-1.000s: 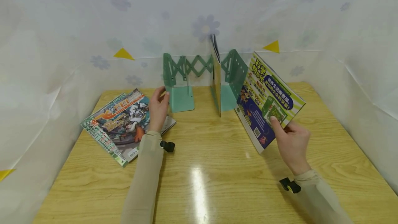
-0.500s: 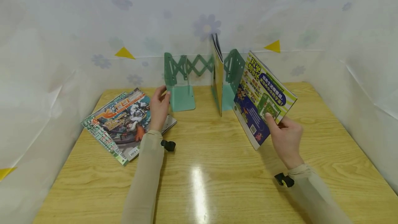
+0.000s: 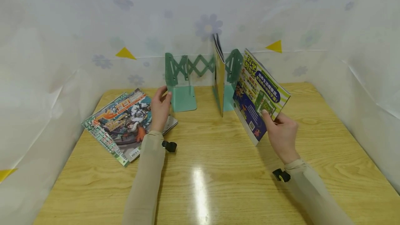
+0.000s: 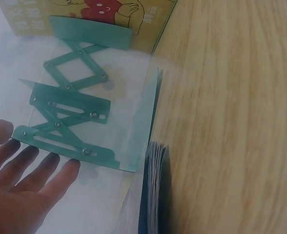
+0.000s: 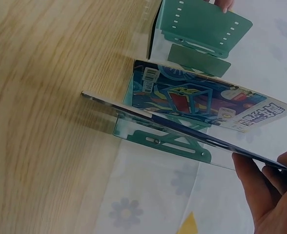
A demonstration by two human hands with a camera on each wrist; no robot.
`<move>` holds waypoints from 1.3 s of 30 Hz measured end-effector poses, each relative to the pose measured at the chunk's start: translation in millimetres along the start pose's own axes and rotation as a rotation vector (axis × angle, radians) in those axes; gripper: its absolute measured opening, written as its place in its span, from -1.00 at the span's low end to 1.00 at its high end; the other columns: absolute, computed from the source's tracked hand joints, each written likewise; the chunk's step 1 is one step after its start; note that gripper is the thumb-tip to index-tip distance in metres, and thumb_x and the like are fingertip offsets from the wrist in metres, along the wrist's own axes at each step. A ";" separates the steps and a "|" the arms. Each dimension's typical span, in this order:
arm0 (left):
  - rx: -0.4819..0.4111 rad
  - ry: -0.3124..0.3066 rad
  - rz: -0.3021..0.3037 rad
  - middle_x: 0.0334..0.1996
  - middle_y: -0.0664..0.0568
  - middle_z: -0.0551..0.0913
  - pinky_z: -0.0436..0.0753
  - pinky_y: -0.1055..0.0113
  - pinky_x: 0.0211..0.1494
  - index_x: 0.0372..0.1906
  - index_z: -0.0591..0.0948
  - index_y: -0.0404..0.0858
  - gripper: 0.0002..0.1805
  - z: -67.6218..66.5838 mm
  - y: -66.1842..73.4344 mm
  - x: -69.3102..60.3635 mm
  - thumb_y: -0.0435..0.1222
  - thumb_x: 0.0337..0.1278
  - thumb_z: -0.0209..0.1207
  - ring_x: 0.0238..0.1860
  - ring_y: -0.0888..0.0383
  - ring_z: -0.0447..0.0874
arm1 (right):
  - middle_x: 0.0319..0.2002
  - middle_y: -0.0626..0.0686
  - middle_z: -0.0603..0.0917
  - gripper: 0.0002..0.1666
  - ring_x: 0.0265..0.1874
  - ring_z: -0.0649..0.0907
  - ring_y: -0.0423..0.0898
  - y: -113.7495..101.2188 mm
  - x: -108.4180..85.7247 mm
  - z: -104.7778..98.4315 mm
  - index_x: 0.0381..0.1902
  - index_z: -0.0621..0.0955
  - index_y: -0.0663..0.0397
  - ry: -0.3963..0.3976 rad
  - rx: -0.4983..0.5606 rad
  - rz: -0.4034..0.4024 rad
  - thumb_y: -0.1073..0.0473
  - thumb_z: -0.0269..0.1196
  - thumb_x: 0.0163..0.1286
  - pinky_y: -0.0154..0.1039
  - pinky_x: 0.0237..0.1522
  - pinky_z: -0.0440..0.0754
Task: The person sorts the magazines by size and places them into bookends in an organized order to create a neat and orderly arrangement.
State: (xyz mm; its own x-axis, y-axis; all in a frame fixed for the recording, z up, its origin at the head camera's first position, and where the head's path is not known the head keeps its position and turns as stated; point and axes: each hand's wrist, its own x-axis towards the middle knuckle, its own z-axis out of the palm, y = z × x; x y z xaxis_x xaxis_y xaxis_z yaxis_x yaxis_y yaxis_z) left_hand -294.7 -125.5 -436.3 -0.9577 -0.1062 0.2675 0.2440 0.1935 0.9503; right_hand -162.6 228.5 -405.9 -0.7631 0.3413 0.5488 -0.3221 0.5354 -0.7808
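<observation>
My right hand (image 3: 282, 136) pinches a yellow-green and purple magazine (image 3: 247, 108) by its edge, thumb on the cover. In the right wrist view this magazine (image 5: 153, 121) shows edge-on, close beside a standing magazine (image 5: 187, 97). A green expandable bookend (image 3: 184, 100) stands at the back of the table, its crossed bars spread wide. One thin magazine (image 3: 220, 82) stands upright in its right part. My left hand (image 3: 160, 110) is at the bookend's left end; in the left wrist view its extended fingers (image 4: 60, 183) touch the end plate.
Several overlapping magazines (image 3: 120, 124) lie flat on the left of the wooden table (image 3: 200, 176). A pale flowered sheet (image 3: 168, 16) hangs behind and along both sides, with yellow triangles (image 3: 125, 53) on it.
My right hand has moved the held magazine leftward, closer to the bookend's right end. The left hand stays at the left end plate.
</observation>
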 end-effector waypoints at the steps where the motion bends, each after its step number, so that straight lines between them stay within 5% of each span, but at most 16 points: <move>1: 0.001 0.001 -0.002 0.32 0.14 0.43 0.54 0.10 0.17 0.35 0.46 0.05 -0.55 -0.4 0.1 -0.1 -0.01 0.45 0.06 0.24 0.10 0.46 | -0.29 0.26 0.75 -0.66 -0.45 0.65 -0.51 0.2 0.8 1.0 -0.12 0.74 0.34 -0.001 -0.005 -0.001 0.12 0.31 0.38 -0.54 -0.58 0.56; 12: -0.004 -0.021 -0.032 0.37 0.05 0.39 0.51 0.06 0.20 0.39 0.43 -0.03 -0.55 -0.7 3.4 1.9 -0.11 0.49 0.04 0.28 0.04 0.43 | -0.28 0.27 0.75 -0.66 -0.45 0.64 -0.55 2.7 7.7 11.1 -0.12 0.74 0.34 0.010 0.009 0.021 0.11 0.31 0.38 -0.55 -0.55 0.58; 22: 0.023 -0.035 -0.023 0.37 -0.09 0.38 0.50 0.06 0.22 0.40 0.41 -0.21 -0.55 -3.3 41.2 -15.8 -0.24 0.51 0.01 0.29 -0.04 0.42 | -0.23 0.24 0.75 -0.62 -0.40 0.66 -0.51 5.3 13.3 19.3 -0.05 0.73 0.29 -0.027 0.031 0.000 0.06 0.28 0.41 -0.51 -0.49 0.62; 31: 0.018 -0.038 -0.021 0.37 -0.08 0.39 0.50 0.05 0.22 0.40 0.41 -0.21 -0.55 -3.9 41.4 -15.7 -0.23 0.51 0.01 0.28 -0.02 0.43 | -0.24 0.26 0.75 -0.63 -0.33 0.76 0.13 4.4 18.7 26.8 -0.06 0.73 0.29 -0.028 -0.003 -0.020 0.07 0.26 0.43 -0.58 -0.46 0.58; 39: 0.018 -0.033 -0.034 0.37 -0.07 0.39 0.50 0.05 0.22 0.40 0.41 -0.20 -0.55 -3.2 40.0 -15.9 -0.24 0.51 0.01 0.29 -0.02 0.43 | -0.24 0.25 0.75 -0.66 -0.34 0.76 0.14 6.6 22.3 35.8 -0.06 0.74 0.26 -0.030 -0.002 -0.043 0.10 0.26 0.43 -0.62 -0.46 0.55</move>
State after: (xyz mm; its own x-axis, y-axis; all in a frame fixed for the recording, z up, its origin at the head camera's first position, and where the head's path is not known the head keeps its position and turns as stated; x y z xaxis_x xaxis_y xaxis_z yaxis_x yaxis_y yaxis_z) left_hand -269.3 -119.2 -402.0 -0.9699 -0.0812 0.2296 0.2088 0.2074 0.9557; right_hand -201.8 212.0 -409.5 -0.7650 0.2951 0.5725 -0.3537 0.5503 -0.7563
